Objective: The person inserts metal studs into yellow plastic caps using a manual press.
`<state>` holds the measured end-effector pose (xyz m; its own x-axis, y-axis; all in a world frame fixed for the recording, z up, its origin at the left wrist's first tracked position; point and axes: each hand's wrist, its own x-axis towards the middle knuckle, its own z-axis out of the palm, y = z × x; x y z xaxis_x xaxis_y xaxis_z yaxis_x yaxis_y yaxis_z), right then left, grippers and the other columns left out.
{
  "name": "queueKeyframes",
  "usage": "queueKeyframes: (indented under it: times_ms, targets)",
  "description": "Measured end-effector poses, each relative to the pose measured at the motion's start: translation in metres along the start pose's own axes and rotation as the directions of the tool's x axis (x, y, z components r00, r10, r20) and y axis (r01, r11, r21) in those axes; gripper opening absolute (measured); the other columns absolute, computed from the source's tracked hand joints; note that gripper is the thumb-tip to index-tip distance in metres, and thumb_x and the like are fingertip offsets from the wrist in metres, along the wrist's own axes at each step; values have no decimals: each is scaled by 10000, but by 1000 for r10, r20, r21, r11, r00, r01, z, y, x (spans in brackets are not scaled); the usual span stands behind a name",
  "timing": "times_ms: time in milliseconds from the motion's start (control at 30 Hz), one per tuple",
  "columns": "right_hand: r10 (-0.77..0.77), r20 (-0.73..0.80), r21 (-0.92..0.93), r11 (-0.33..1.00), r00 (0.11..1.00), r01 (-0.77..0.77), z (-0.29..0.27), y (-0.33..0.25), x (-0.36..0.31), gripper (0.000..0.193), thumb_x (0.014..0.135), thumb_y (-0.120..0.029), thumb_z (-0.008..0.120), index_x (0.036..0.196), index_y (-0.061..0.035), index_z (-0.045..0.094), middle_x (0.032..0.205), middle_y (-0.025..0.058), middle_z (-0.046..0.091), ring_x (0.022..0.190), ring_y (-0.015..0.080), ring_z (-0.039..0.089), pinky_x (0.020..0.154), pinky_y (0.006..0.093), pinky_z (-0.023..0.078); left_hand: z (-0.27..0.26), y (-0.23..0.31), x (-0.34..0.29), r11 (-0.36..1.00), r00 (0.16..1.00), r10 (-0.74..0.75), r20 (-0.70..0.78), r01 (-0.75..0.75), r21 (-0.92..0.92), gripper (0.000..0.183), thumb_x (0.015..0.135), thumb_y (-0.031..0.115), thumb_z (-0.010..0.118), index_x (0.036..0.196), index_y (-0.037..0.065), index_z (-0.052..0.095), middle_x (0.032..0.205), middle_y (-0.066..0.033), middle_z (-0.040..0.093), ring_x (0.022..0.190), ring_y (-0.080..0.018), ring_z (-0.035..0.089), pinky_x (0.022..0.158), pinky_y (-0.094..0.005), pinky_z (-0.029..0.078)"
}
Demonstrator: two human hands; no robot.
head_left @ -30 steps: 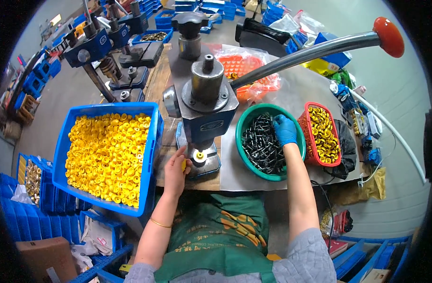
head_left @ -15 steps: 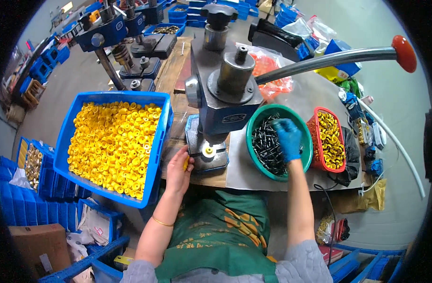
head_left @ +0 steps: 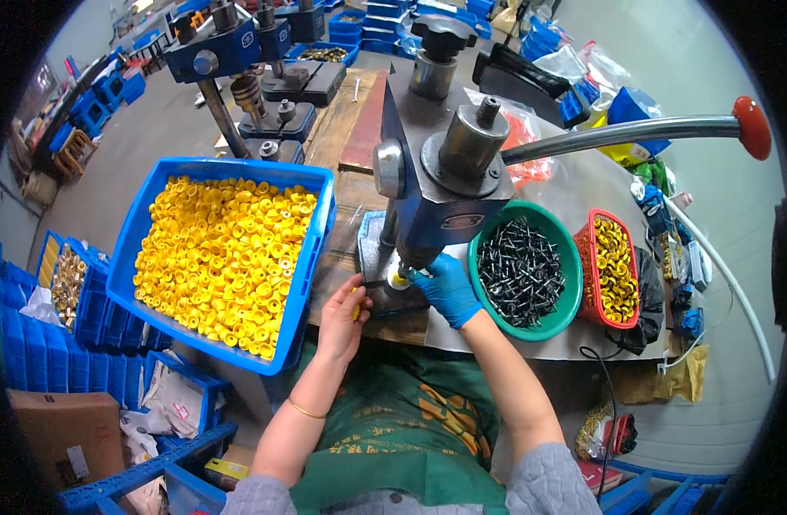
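My left hand, bare, is closed on a small yellow cap just left of the press base. My right hand, in a blue glove, has its fingertips pinched together under the ram of the hand press. Whatever is between them is too small to make out. Close by those fingertips, a yellow cap sits in the pale round seat on the base, partly covered. To the right, a green bowl holds many black pin-like parts. A blue bin at left is filled with yellow caps.
The press's long lever reaches right and ends in a red knob. Beside the bowl stands a red basket of yellow-and-dark parts. More presses stand at the far left. A black bag lies by the basket.
My right hand has left the green bowl and moved left to the press seat. My left hand stays beside the base, still holding its yellow cap. The whole view has shifted slightly.
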<state>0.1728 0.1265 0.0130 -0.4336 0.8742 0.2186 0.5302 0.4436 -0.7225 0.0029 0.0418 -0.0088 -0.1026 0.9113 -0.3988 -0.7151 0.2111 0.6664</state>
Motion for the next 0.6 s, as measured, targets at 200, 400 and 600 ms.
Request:
queueKeyframes:
  times_ms: [200,400,600]
  targets:
    - [-170,-98,-130,979,981,157,10,2,-3,188,699,-278,640,663,-95,612,638,131,514,652,329,500,536,403,390,10,9,-5,1000,1000,-6,-26,6,-27,302,812,94,531,1107,42,488,805,-13,533,684,-93,508,524,-182,366]
    - [168,230,-159,978,958,-134,-41,-16,7,160,727,-162,613,853,-66,591,728,150,541,691,238,540,609,355,430,10,4,-2,1000,1000,-4,-7,4,-3,274,808,90,535,1077,51,497,824,-15,546,683,-88,506,534,-184,367]
    - [-80,-377,613,725,923,313,-212,-95,45,313,864,-180,419,1072,48,468,1063,123,522,974,216,489,866,327,374,16,9,-9,992,999,11,-30,-7,124,255,807,72,544,1051,16,496,726,-11,537,638,-74,494,519,-187,348]
